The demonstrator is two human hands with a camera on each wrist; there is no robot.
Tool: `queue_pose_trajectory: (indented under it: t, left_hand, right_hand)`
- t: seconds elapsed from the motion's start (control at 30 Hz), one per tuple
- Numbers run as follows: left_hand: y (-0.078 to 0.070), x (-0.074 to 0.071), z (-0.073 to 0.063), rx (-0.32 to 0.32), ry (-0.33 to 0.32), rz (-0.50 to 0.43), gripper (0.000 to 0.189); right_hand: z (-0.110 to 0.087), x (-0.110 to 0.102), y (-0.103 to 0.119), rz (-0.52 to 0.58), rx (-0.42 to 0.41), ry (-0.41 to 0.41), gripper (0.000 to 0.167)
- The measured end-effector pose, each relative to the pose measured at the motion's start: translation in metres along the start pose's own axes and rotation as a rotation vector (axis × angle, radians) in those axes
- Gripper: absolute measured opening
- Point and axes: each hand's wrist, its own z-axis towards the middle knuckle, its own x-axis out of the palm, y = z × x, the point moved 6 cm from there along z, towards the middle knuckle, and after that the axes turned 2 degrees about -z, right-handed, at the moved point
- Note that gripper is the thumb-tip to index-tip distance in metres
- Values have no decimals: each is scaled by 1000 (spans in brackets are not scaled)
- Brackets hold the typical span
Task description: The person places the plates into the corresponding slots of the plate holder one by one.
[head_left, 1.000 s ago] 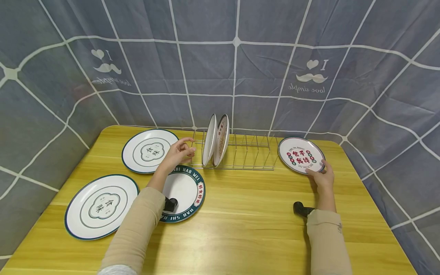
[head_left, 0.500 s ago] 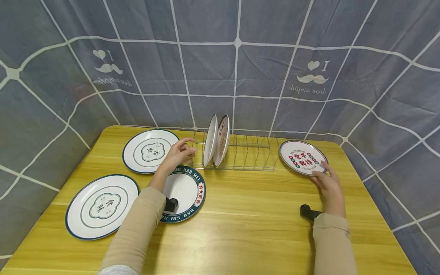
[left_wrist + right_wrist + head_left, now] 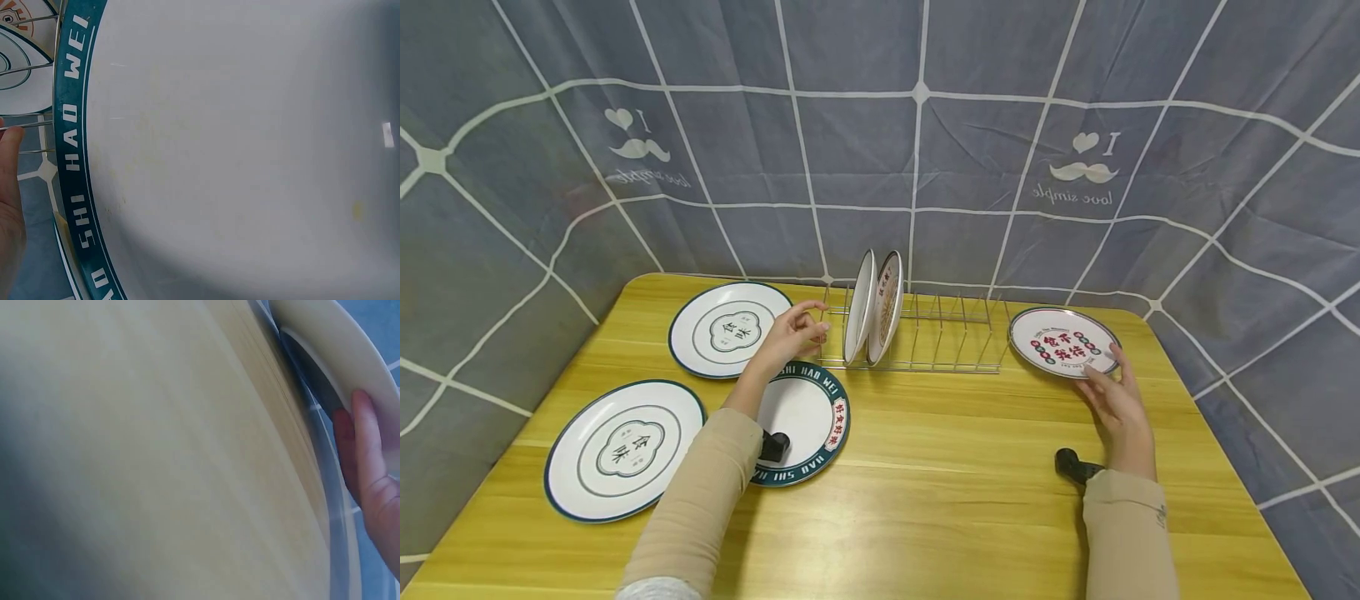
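Observation:
My right hand [image 3: 1118,404] grips a small white plate [image 3: 1063,340] with red and green lettering by its near right rim. In the right wrist view the fingers [image 3: 369,444] lie against the pale underside of this plate [image 3: 337,344], which is tilted and raised off the table. At the left end of a wire plate rack [image 3: 958,367], my left hand [image 3: 786,337] curls its fingers and thumb around the end wire. Two plates, a plain-backed one [image 3: 859,308] and a patterned one [image 3: 886,308], stand on edge in the rack's left slots.
Under my left forearm lies a white plate with a green lettered rim [image 3: 805,417]. Two larger blue-rimmed plates, a far one [image 3: 700,358] and a near one [image 3: 580,492], lie flat at the left. A grey checked cloth [image 3: 970,150] hangs behind the wooden table [image 3: 955,500].
My right hand has shifted a little right and toward me, and the small plate with it, its face now tilted flatter. The left hand stays at the rack's end.

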Motion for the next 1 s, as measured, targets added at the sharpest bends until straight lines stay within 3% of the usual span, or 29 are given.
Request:
queue_pose_trajectory:
  t: [0.27,0.53,0.73,0.83,1.0]
  left_hand:
    - [-1,1,-1,5,2,9,38]
    - [1,0,0,15,5,9,37]
    - [1,1,0,4,-5,7,37]
    - [1,1,0,-1,-8,6,37]
    - [0,2,-1,-5,-7,-3,37]
  right_hand:
    - [-4,5,8,114,-137,-60,83]
    - [-9,17,30,136,-306,-155,81]
    - [-23,48,57,179,-444,-96,79]
    - [-32,67,65,122,-499,-34,76]
    - [-44,103,68,43,-508,95,71]
